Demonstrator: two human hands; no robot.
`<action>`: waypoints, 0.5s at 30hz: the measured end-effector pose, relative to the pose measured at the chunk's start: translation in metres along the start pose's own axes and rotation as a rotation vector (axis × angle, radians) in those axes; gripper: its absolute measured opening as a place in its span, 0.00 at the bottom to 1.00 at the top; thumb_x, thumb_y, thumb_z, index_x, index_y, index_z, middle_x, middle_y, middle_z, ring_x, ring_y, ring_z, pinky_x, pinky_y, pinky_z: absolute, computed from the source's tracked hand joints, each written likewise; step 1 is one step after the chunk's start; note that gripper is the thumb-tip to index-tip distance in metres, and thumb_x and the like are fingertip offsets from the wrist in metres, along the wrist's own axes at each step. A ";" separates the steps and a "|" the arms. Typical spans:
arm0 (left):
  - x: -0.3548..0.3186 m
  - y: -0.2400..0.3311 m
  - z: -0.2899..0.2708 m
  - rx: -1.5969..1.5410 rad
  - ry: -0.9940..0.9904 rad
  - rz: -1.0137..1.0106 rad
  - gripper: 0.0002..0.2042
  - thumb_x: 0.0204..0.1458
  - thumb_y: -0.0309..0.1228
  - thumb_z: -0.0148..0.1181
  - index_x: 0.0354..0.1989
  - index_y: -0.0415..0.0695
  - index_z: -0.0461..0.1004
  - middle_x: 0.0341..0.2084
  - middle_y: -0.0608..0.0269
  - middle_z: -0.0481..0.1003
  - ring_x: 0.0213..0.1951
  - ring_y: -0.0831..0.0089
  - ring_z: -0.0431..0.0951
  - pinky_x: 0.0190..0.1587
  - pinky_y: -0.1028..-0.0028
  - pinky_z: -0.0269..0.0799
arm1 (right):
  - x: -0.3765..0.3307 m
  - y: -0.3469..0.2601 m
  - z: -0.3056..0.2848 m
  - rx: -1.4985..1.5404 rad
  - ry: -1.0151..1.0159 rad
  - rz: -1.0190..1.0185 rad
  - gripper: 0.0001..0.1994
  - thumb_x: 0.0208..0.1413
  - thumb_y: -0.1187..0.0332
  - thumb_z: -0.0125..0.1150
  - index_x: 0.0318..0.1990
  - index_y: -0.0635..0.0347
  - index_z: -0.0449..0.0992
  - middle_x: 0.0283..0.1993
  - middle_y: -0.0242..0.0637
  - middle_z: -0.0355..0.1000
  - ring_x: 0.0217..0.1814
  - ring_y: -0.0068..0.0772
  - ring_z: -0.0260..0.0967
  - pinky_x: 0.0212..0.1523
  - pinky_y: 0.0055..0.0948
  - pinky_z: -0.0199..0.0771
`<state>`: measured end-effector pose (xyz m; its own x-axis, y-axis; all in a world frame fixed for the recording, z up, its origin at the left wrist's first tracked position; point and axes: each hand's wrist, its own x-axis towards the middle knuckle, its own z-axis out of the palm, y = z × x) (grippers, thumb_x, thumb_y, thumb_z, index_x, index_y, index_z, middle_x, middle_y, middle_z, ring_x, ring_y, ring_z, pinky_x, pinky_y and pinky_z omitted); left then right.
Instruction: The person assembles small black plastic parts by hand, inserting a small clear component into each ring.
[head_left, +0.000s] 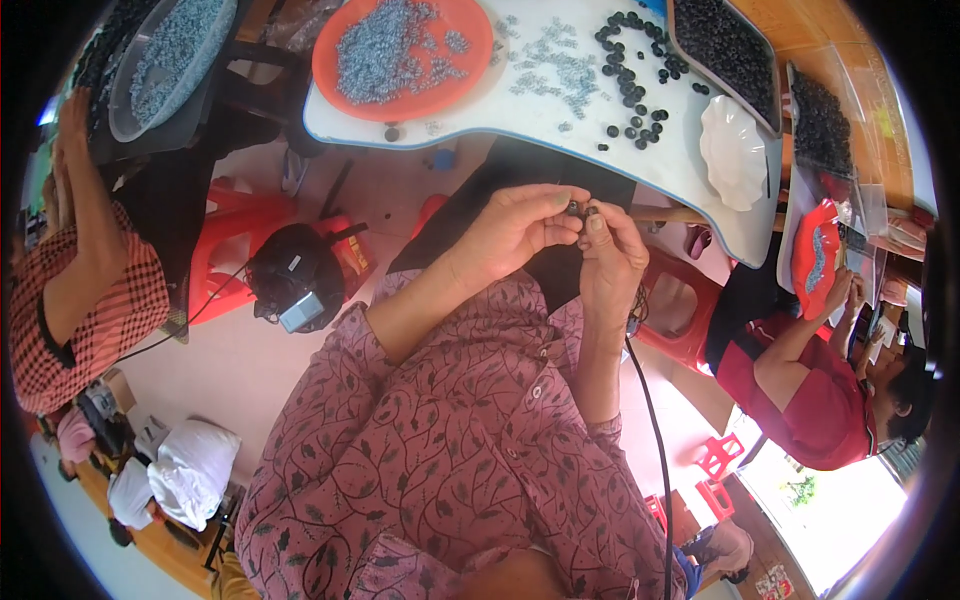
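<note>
My left hand (508,235) and my right hand (612,258) meet in front of my chest, just off the near edge of the white table (470,112). Thumb and forefinger of the left pinch a small dark piece (573,209). A second small dark piece (592,211) sits between the right fingertips, almost touching the first. Both are too small to make out fully. On the table beyond lie black round caps (632,92), loose small clear-grey parts (560,75), and an orange-red plate (478,40) heaped with more clear-grey parts.
A white scalloped dish (732,155) and a tray of black parts (725,50) stand at the table's right. Co-workers sit on the left (85,280) and right (800,390). Red stools (222,250) and a black bag (290,270) are on the floor. A black cable (655,410) hangs beside my right arm.
</note>
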<state>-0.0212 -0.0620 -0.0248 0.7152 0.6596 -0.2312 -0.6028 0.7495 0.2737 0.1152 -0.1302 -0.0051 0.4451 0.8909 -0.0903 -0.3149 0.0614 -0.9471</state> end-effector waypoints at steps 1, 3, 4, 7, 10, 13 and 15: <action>0.000 0.002 0.002 0.002 -0.004 -0.001 0.13 0.59 0.26 0.53 0.50 0.33 0.73 0.43 0.52 0.77 0.40 0.68 0.80 0.42 0.72 0.80 | 0.000 0.001 0.000 0.002 0.006 -0.004 0.07 0.56 0.77 0.61 0.42 0.64 0.79 0.41 0.32 0.73 0.33 0.16 0.64 0.33 0.16 0.63; -0.002 0.002 0.003 0.005 -0.008 0.000 0.13 0.60 0.25 0.52 0.51 0.32 0.72 0.44 0.52 0.76 0.41 0.67 0.80 0.43 0.72 0.80 | 0.000 -0.001 0.002 -0.002 0.006 -0.009 0.08 0.56 0.77 0.61 0.42 0.64 0.79 0.41 0.32 0.73 0.33 0.16 0.64 0.33 0.16 0.63; -0.002 0.002 0.004 0.019 -0.007 0.003 0.13 0.60 0.25 0.52 0.51 0.32 0.72 0.44 0.52 0.76 0.42 0.66 0.80 0.44 0.71 0.80 | -0.001 -0.002 0.002 -0.007 0.007 -0.015 0.08 0.56 0.77 0.61 0.42 0.64 0.79 0.41 0.32 0.73 0.33 0.16 0.64 0.33 0.16 0.63; -0.001 0.000 0.000 0.020 -0.015 0.002 0.13 0.59 0.24 0.53 0.51 0.32 0.71 0.42 0.51 0.76 0.42 0.66 0.80 0.44 0.71 0.80 | 0.000 0.000 0.002 0.005 0.004 -0.014 0.08 0.55 0.78 0.61 0.42 0.64 0.79 0.40 0.32 0.72 0.33 0.16 0.64 0.33 0.16 0.63; -0.001 -0.002 -0.003 0.011 -0.046 0.021 0.13 0.59 0.23 0.53 0.50 0.33 0.72 0.40 0.52 0.76 0.40 0.67 0.81 0.44 0.72 0.80 | 0.000 0.000 0.003 -0.007 0.005 -0.017 0.08 0.55 0.78 0.61 0.42 0.64 0.79 0.40 0.32 0.72 0.33 0.16 0.63 0.33 0.16 0.63; 0.001 -0.003 -0.007 0.023 -0.076 0.031 0.12 0.58 0.23 0.54 0.49 0.34 0.72 0.39 0.53 0.77 0.39 0.68 0.81 0.43 0.72 0.80 | -0.001 -0.001 0.005 -0.015 0.006 -0.023 0.08 0.55 0.78 0.62 0.42 0.64 0.79 0.40 0.31 0.71 0.33 0.16 0.63 0.33 0.16 0.63; 0.001 -0.004 -0.008 0.039 -0.090 0.026 0.11 0.59 0.23 0.54 0.49 0.34 0.73 0.39 0.54 0.77 0.38 0.68 0.81 0.43 0.72 0.80 | -0.001 -0.001 0.005 -0.022 0.008 -0.028 0.08 0.55 0.78 0.62 0.42 0.63 0.79 0.39 0.31 0.71 0.33 0.16 0.63 0.33 0.16 0.62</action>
<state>-0.0210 -0.0636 -0.0333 0.7292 0.6701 -0.1387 -0.6090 0.7280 0.3150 0.1108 -0.1287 -0.0020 0.4603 0.8853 -0.0659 -0.2834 0.0762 -0.9560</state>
